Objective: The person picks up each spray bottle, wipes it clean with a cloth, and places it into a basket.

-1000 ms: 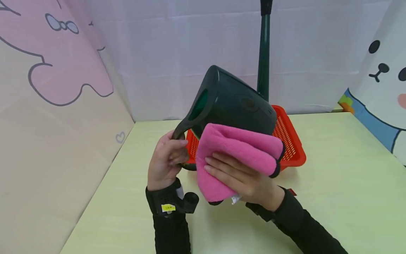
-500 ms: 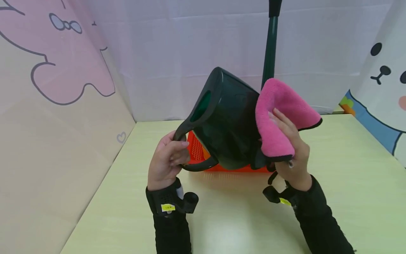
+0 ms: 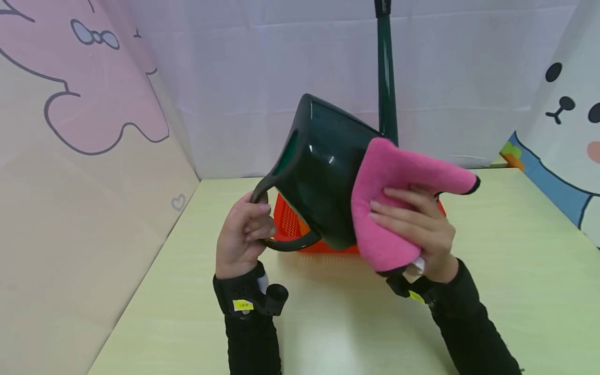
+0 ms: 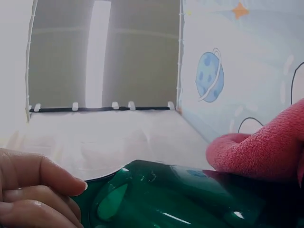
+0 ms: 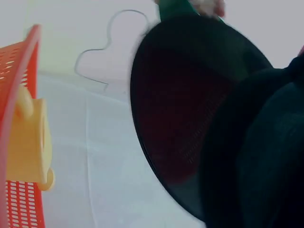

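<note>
A dark green watering can [image 3: 323, 172] is tilted in the air at the middle of the head view, its long spout [image 3: 386, 78] pointing up. My left hand [image 3: 246, 232] grips its curved handle [image 3: 295, 244]. My right hand [image 3: 417, 229] holds a pink cloth [image 3: 389, 208] with dark edging against the can's lower right side, fingers spread over the cloth. The thumb is hidden. In the left wrist view the cloth [image 4: 261, 147] lies over the glossy can [image 4: 175, 199]. The right wrist view shows the can's round dark base [image 5: 175, 104].
Behind the can a red perforated basket [image 3: 287, 221] stands on the pale table [image 3: 187, 291]. A yellow object [image 5: 31, 142] sits in it. A white curtain [image 3: 262, 78] hangs at the back, with printed panels on both sides.
My right hand has moved the cloth from the can's underside up to the right end, then slightly back left and down. The left hand keeps its grip; the can shifted slightly.
</note>
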A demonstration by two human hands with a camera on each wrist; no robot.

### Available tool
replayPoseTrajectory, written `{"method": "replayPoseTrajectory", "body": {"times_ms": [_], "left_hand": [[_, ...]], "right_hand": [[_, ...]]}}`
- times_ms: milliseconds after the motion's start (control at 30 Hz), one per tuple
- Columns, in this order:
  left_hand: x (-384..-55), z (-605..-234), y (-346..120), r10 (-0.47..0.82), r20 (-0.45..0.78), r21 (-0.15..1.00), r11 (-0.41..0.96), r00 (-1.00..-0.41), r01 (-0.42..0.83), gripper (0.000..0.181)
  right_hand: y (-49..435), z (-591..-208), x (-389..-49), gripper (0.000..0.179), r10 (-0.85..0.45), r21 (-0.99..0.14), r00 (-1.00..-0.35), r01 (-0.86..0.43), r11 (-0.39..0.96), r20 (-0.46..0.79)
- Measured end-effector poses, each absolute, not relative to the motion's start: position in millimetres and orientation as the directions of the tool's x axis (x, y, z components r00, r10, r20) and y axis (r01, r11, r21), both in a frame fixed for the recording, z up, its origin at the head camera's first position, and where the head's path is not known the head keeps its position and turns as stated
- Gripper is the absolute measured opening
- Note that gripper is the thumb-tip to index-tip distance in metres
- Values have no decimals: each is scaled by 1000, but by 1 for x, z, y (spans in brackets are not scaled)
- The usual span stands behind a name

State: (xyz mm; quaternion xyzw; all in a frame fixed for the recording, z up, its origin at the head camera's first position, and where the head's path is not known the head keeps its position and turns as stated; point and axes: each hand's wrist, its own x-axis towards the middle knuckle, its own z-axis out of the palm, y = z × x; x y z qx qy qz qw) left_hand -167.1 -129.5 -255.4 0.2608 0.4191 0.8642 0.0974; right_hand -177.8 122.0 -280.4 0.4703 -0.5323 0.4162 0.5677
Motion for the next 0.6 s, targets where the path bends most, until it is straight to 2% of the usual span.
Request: {"method": "replayPoseTrajectory", "body": {"times_ms": [33,100,233,333,467,533,600], "left_hand": [[-167,-255,-129,379,370,773,-632,-848,55,32],[-168,-256,-128,360,362,775,-629,-860,64,31],[-169,-257,-125,308,340,779,-622,-888,82,30],[-169,-257,-125,278,342,775,-624,-898,102,31],[-168,-257,-126,282,371,756,-645,-885,111,31],[-167,-257,-127,295,377,751,-652,-878,103,30],[-167,-257,-128,310,380,746,-659,-871,91,30]], "right_hand": [[119,-282,-177,42,-90,138,121,-965,225,989],[115,-288,-174,38,-246,202,140,-947,250,959],[103,-301,-164,30,-587,326,88,-892,314,805],[94,-307,-158,35,-716,417,60,-846,334,696],[95,-306,-161,40,-707,468,112,-818,333,698],[99,-304,-165,38,-638,442,150,-835,326,755],[103,-300,-169,38,-523,369,163,-873,318,837]]}}
